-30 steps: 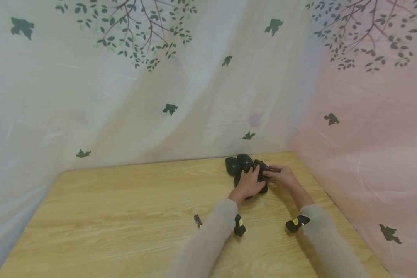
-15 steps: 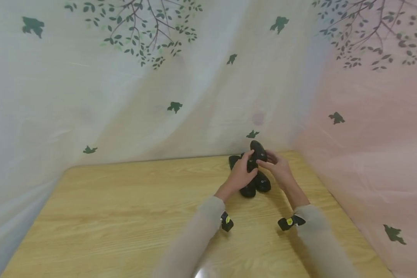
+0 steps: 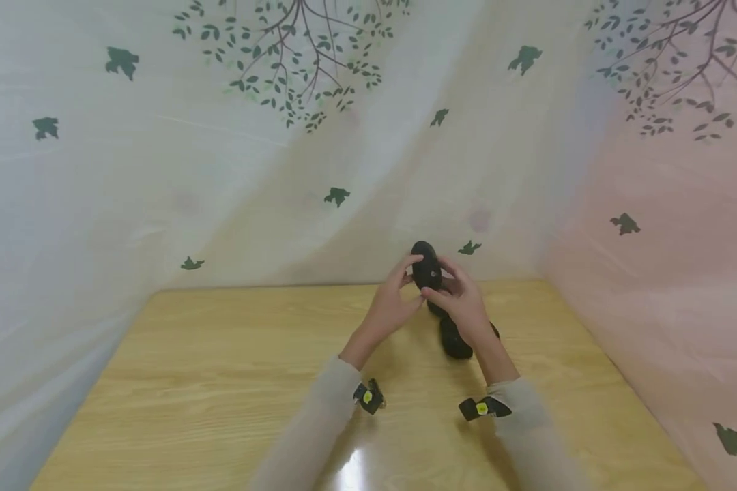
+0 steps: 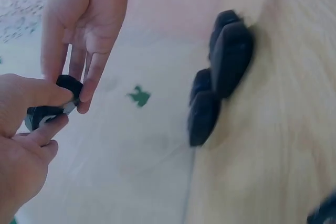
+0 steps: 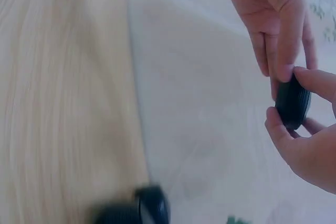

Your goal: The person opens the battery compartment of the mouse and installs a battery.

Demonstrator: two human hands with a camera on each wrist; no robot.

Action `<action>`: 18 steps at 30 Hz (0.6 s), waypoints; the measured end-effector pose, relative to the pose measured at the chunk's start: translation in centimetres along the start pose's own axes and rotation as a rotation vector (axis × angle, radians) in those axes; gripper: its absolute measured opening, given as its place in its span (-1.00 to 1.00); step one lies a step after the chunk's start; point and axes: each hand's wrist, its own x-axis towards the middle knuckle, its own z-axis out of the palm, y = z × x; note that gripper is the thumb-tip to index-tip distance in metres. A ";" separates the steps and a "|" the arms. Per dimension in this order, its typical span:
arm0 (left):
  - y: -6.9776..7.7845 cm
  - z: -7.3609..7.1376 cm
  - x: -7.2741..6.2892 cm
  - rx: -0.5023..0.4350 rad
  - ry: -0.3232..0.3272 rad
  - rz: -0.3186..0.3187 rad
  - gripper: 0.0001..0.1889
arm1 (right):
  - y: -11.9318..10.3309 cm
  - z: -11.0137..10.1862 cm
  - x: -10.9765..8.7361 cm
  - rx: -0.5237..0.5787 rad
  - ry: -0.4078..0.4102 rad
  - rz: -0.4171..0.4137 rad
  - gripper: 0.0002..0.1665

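A black computer mouse (image 3: 426, 266) with a small light logo is held up above the table's back edge between both hands. In the left wrist view, my left hand (image 4: 26, 145) pinches the mouse (image 4: 68, 85) between thumb and forefinger. My right hand (image 5: 315, 145) grips its ribbed side (image 5: 294, 103) with thumb and fingers in the right wrist view. Both hands' fingertips lie close together around it. Several more black mice (image 3: 456, 339) sit on the table by the right forearm, partly hidden; the left wrist view shows them bunched (image 4: 231, 59).
The wood-grain table (image 3: 252, 368) ends at a hanging printed curtain (image 3: 252, 204) at the back and a pink one (image 3: 669, 273) on the right. Small black wrist cameras (image 3: 368, 397) sit on both sleeves.
Both hands have lifted the mouse off the cluster and carried it left, towards the body's middle. The view has shifted. A small dark object seen on the table earlier is out of sight.
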 end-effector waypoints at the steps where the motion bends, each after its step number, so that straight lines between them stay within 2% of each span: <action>1: 0.1 -0.7 -0.3 0.004 0.010 0.011 -0.23 | -0.2 0.6 0.0 -0.005 -0.017 -0.005 -0.11; 6: 0.3 -4.0 -1.4 0.028 0.063 0.015 -0.26 | -0.8 3.6 0.1 -0.043 -0.116 -0.095 -0.15; 10: 0.4 -6.2 -2.3 0.039 0.101 0.007 -0.29 | -0.9 5.2 0.5 -0.075 -0.166 -0.178 -0.21; 16: 0.6 -8.8 -3.5 0.115 0.096 -0.002 -0.43 | -1.4 7.2 1.1 -0.143 -0.154 -0.217 -0.37; 18: 0.5 -9.3 -3.8 0.080 0.060 -0.023 -0.48 | -1.6 7.7 1.1 -0.177 -0.134 -0.201 -0.46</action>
